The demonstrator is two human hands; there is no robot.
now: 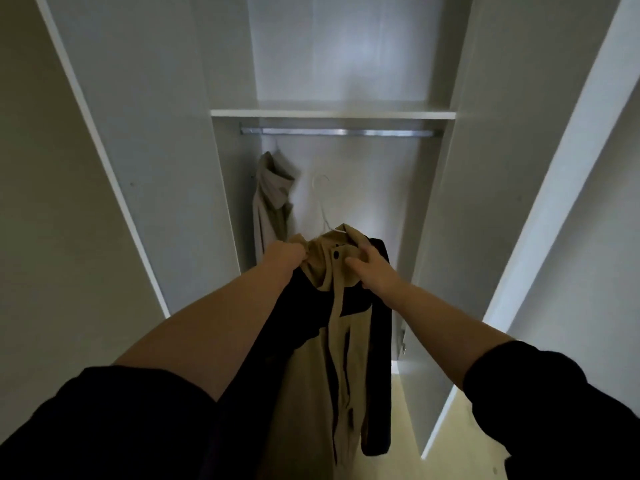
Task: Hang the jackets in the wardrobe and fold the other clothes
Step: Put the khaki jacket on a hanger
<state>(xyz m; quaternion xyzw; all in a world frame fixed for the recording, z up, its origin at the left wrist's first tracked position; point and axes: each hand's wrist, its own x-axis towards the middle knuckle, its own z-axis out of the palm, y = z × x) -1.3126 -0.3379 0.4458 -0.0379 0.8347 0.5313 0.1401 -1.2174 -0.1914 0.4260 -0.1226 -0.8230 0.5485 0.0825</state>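
I hold a tan and black jacket point(332, 334) up in front of the open wardrobe. My left hand point(285, 254) grips its collar on the left side. My right hand point(372, 268) holds the collar on the right, fingers curled round the fabric. A thin white hanger point(323, 202) sticks up out of the collar, its hook well below the metal rail point(339, 132). A beige hooded jacket point(272, 199) hangs from the rail at the left end.
A white shelf point(332, 114) sits just above the rail. The wardrobe side panels point(166, 168) and an open door point(540, 209) flank the opening. Pale floor point(408, 410) shows at the lower right.
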